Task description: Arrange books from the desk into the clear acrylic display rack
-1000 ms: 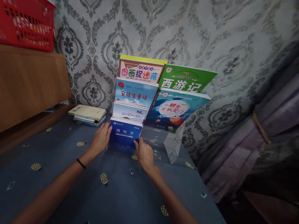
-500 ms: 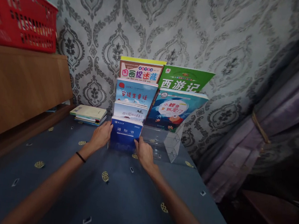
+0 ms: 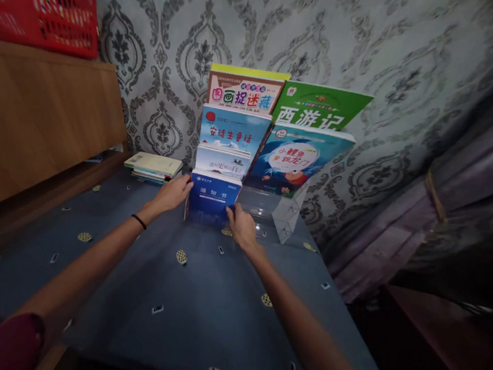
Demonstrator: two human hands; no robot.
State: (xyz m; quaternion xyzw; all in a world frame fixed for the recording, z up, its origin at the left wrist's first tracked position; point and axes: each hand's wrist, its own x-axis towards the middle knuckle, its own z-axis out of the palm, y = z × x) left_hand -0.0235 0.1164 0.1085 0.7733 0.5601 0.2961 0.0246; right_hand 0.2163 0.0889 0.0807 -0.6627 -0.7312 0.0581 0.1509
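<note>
Far left of clear display rack (image 3: 287,220): red plastic basket (image 3: 49,2) on wooden cabinet (image 3: 43,126). Just left of rack: flat book stack (image 3: 155,166) on pineapple-print tabletop (image 3: 127,290). At rack's left edge: left hand (image 3: 171,193), fingertips against edge of blue 2022 notice booklet (image 3: 212,202), pinch or mere touch impossible to tell. Booklet upright in rack's front left; behind, Andersen's Fairy Tales (image 3: 232,131). At rack's front middle: right hand (image 3: 243,226), pinching booklet's lower right edge. In rack's right half: carp picture book (image 3: 294,161) before Journey to the West (image 3: 322,104).

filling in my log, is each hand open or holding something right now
Left hand: closed on the dark blue book at its left edge.
Right hand: closed on the same book at its right edge.
</note>
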